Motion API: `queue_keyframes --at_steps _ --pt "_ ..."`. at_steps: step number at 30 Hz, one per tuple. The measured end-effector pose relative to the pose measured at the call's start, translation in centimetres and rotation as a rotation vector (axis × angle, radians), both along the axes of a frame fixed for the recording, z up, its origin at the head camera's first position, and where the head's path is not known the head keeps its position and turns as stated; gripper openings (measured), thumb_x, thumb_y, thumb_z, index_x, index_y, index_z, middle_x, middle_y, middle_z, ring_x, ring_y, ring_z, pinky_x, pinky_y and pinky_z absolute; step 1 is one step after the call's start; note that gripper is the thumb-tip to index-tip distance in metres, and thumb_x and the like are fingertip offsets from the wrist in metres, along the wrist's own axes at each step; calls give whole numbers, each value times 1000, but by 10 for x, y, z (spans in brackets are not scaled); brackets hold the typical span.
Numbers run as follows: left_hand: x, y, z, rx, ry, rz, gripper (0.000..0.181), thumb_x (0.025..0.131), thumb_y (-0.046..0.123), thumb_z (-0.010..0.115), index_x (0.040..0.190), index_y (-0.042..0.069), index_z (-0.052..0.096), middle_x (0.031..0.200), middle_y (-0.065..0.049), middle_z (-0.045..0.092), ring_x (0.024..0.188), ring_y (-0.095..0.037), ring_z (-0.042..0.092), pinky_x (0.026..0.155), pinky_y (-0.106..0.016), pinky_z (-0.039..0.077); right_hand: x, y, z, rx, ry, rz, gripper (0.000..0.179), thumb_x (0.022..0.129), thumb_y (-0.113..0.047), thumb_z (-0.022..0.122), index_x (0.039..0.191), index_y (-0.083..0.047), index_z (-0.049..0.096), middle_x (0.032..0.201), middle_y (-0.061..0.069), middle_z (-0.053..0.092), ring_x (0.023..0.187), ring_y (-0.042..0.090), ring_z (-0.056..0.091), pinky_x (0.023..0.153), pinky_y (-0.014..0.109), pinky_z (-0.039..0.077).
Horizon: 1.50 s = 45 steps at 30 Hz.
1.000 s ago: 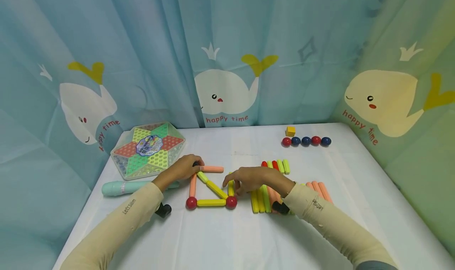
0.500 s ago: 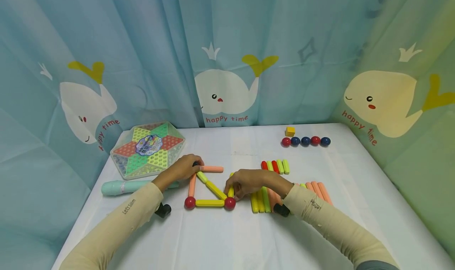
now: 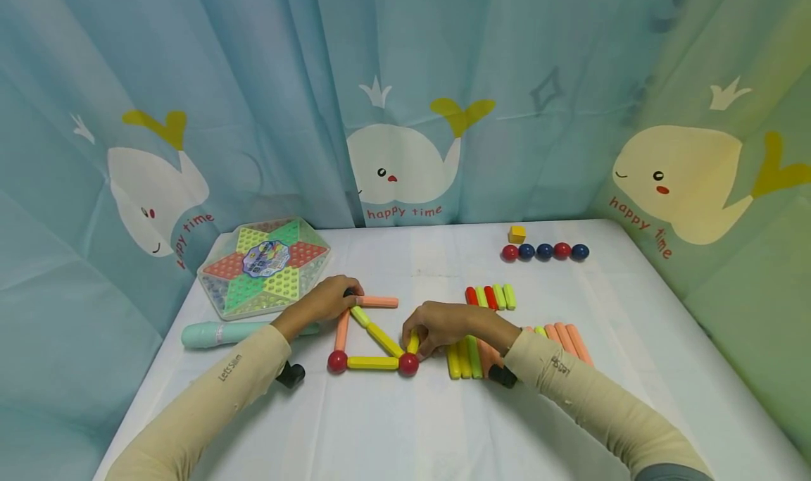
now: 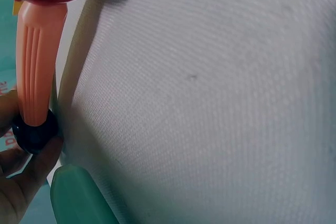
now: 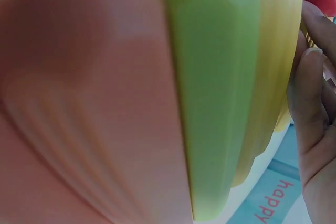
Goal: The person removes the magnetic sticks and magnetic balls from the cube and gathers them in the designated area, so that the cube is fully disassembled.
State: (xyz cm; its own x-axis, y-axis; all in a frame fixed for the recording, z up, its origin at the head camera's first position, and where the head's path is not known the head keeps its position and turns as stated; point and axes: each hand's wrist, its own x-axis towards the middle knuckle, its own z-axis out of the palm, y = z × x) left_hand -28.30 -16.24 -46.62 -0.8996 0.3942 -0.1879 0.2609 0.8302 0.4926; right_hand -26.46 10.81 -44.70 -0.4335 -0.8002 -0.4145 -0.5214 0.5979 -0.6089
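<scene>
My left hand (image 3: pixel 326 299) grips a dark blue ball (image 4: pixel 35 136) at the far left corner of a rod-and-ball frame. From that ball a salmon rod (image 3: pixel 341 332) runs to a red ball (image 3: pixel 337 362), and another salmon rod (image 3: pixel 379 302) points right. A yellow rod (image 3: pixel 373 363) links this red ball with a second red ball (image 3: pixel 408 365). Diagonally lie a short lime rod (image 3: pixel 360 316) and a yellow diagonal rod (image 3: pixel 383 340). My right hand (image 3: pixel 437 324) pinches a yellow upright rod (image 3: pixel 414 343) at the second red ball; the fingers partly hide it.
Loose rods (image 3: pixel 464 360) lie in rows under and beyond my right forearm, with short rods (image 3: pixel 490 297) behind. Further back are several red and blue balls (image 3: pixel 545 252) and a yellow cube (image 3: pixel 517 234). A star-patterned game board (image 3: pixel 294 255) and a teal cylinder (image 3: pixel 218 334) lie left.
My right hand has come down and closed its fingers on the yellow rod by the second red ball. Both red balls have shifted slightly left. My left hand stays on the dark ball.
</scene>
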Motion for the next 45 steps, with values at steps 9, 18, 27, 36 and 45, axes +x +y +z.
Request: queue_keyframes --at_steps 9,18,27,36,45 --pt "0 -1 0 13 -7 -6 17 102 24 61 108 12 70 111 -5 67 101 -20 58 96 -43 48 1 5 -1 -6 51 -9 7 91 -29 76 93 -24 71 76 -8 59 66 7 55 64 20 47" --pt "2 -1 2 15 -20 2 17 102 23 61 109 12 70 111 -5 67 101 -20 58 95 -42 48 15 28 3 -28 51 -156 23 94 -18 71 114 -20 60 69 -4 57 58 10 53 61 22 47" --pt "4 1 4 13 -8 -6 16 102 23 60 109 13 70 111 -5 67 101 -20 58 95 -43 48 39 57 10 37 128 -278 59 91 -20 69 147 -21 51 61 -5 47 53 9 44 55 23 38" --pt "4 -2 4 10 17 -16 15 101 23 61 107 13 70 110 -6 68 103 -22 59 95 -45 48 42 50 7 129 123 -229 68 90 -22 69 153 -26 42 72 -3 51 65 11 51 60 26 40" --pt "3 -1 1 15 17 -23 15 102 22 61 108 12 70 110 -6 68 101 -21 58 94 -44 48 41 31 12 215 136 -255 68 84 -34 82 144 -28 51 77 -1 54 68 14 54 64 28 44"
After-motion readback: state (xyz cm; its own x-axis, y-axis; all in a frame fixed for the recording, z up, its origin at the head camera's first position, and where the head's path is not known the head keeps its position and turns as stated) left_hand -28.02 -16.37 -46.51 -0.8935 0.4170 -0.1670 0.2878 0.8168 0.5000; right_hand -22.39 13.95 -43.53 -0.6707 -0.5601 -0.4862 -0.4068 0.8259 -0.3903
